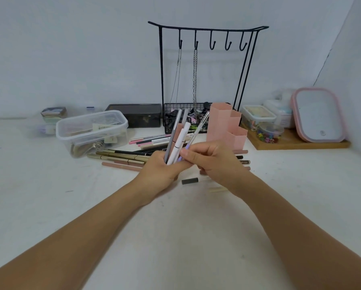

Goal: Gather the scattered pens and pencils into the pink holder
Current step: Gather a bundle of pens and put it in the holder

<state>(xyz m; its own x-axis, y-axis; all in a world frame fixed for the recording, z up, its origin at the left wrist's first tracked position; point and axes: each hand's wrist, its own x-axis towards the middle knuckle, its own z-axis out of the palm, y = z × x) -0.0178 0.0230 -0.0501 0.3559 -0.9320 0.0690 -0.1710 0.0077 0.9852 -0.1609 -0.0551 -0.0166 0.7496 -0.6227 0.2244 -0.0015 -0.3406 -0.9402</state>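
Two bare forearms are reaching over a white desk, where a short black piece and a pale stick are lying nearest the person. Just beyond, the left hand is gripping a bunch of pens upright in its curled fingers, apparently collecting them into one fistful so they can go in together. The right hand is pinching a clear lilac-tipped pen between thumb and forefinger, seemingly feeding it into that bunch; whether it is already touching the others is hard to tell. Behind the hands, scattered pens and pencils are lying flat in a loose heap, not yet gathered. The pink holder, a stepped set of hexagonal tubes, is standing upright just beyond the right hand, its openings facing up within easy reach. To its left are sitting a clear plastic tub and a black wire rack hung with chains against the wall.
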